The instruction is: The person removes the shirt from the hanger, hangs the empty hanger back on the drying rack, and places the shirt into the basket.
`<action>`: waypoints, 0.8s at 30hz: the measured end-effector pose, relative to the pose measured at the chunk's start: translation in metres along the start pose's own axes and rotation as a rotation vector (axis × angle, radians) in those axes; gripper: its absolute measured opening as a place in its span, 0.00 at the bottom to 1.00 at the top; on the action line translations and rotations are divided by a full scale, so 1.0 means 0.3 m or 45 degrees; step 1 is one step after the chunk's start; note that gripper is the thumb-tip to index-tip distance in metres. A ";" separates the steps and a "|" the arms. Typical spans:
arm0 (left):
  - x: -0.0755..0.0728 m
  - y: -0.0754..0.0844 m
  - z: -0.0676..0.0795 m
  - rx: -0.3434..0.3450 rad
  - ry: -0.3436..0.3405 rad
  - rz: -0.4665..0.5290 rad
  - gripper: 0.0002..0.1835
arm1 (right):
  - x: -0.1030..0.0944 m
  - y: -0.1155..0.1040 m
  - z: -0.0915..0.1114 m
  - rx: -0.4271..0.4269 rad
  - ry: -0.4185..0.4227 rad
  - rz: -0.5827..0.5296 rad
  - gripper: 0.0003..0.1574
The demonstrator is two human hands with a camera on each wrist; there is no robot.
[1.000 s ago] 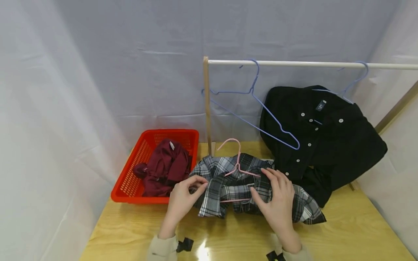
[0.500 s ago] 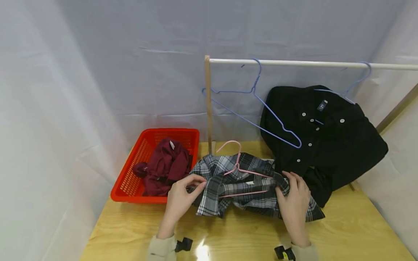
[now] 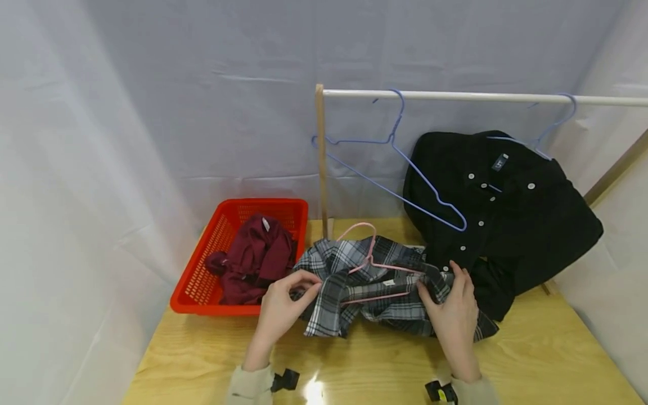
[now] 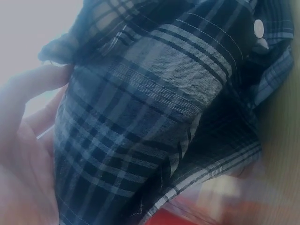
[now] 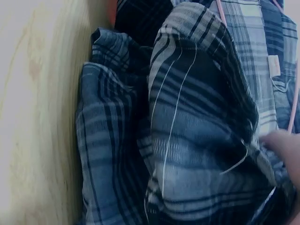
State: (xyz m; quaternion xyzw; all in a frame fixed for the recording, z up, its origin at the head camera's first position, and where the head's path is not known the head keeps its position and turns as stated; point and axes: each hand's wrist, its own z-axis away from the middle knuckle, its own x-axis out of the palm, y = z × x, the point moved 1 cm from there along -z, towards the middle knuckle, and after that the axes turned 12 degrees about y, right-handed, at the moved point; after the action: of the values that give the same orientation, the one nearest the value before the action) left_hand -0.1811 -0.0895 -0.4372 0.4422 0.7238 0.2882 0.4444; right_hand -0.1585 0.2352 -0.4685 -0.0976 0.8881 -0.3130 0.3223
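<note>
A black, grey and white plaid shirt lies bunched on the table, its front spread apart. Inside its neck sits a pink hanger, hook pointing up and bottom bar showing across the opening. My left hand pinches the left front edge between thumb and fingers; in the left wrist view the cloth hangs beside that hand. On the other side, my right hand grips the right front near the hanger's arm. Its thumb presses at the cloth's edge in the right wrist view, the other fingers out of sight there.
A red basket holding a maroon garment stands at left. Behind the shirt rises a rack with a white rail and wooden post. From it hang a bare blue hanger and a black buttoned shirt.
My right hand has moved rightward along the shirt and drawn its right front outward, showing more of the pink hanger. Then its thumb shifted slightly back left. The left hand stays in place.
</note>
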 end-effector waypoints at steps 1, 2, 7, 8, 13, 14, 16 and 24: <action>0.004 0.001 0.000 0.001 -0.012 0.004 0.03 | 0.003 0.002 -0.003 0.003 0.012 0.004 0.47; 0.007 0.003 0.000 0.003 -0.022 0.004 0.04 | 0.005 0.005 -0.007 0.010 0.020 0.009 0.46; 0.015 0.003 0.003 0.003 -0.066 -0.020 0.06 | -0.001 0.020 -0.026 0.084 -0.054 0.017 0.35; 0.015 0.000 0.005 0.008 -0.075 -0.026 0.06 | -0.005 0.022 -0.031 0.089 -0.076 0.015 0.33; 0.016 -0.002 0.005 0.074 -0.145 -0.008 0.09 | -0.035 0.033 -0.054 0.084 -0.140 0.003 0.28; 0.017 -0.002 0.004 0.093 -0.154 0.000 0.10 | -0.040 0.035 -0.057 0.086 -0.147 0.007 0.28; 0.020 0.002 0.001 0.125 -0.166 0.023 0.10 | -0.053 0.040 -0.063 0.086 -0.154 0.015 0.28; 0.034 0.024 -0.012 0.220 -0.098 -0.006 0.11 | -0.098 0.045 -0.083 0.076 -0.141 -0.011 0.21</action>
State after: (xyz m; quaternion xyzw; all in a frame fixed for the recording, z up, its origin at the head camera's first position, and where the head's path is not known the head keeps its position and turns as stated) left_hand -0.1837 -0.0774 -0.4337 0.4880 0.7294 0.2067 0.4327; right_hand -0.1512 0.2689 -0.4469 -0.1089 0.8588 -0.3347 0.3723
